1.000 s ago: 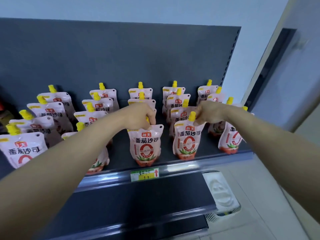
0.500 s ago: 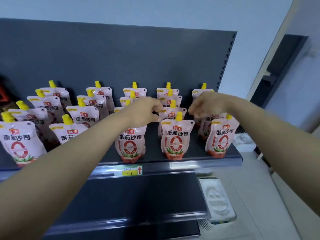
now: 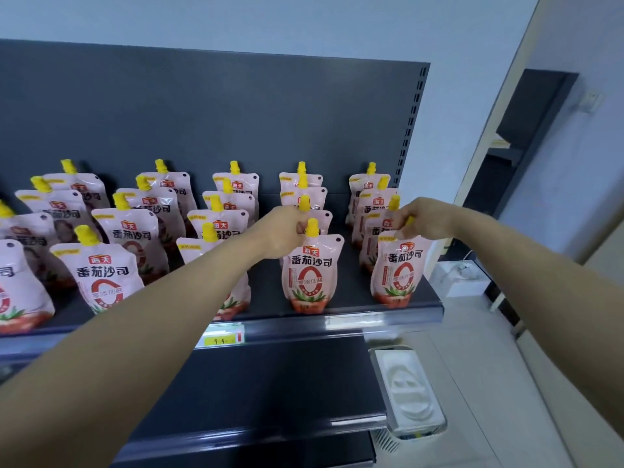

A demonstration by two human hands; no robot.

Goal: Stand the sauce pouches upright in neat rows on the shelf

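Pink sauce pouches with yellow caps stand upright in several rows on the dark shelf (image 3: pixel 270 298). My left hand (image 3: pixel 282 233) pinches the yellow cap of a front pouch (image 3: pixel 310 275) in the fourth row from the left. My right hand (image 3: pixel 425 219) pinches the cap of the front pouch (image 3: pixel 400 271) in the rightmost row, near the shelf's right end. Both pouches stand on the shelf close to its front edge. My left forearm hides much of the front pouch (image 3: pixel 233 298) of the middle row.
A dark back panel (image 3: pixel 236 113) rises behind the rows. A yellow price tag (image 3: pixel 223 339) sits on the shelf's front rail. Below juts a lower shelf (image 3: pixel 270 393) with a white moulded tray (image 3: pixel 410 396) at its right end. White boxes (image 3: pixel 459 278) lie on the floor to the right.
Both hands moved one row to the right: the left from the middle row's front pouch to the fourth row's, the right from the fourth row's to the rightmost one. The view shifted right.
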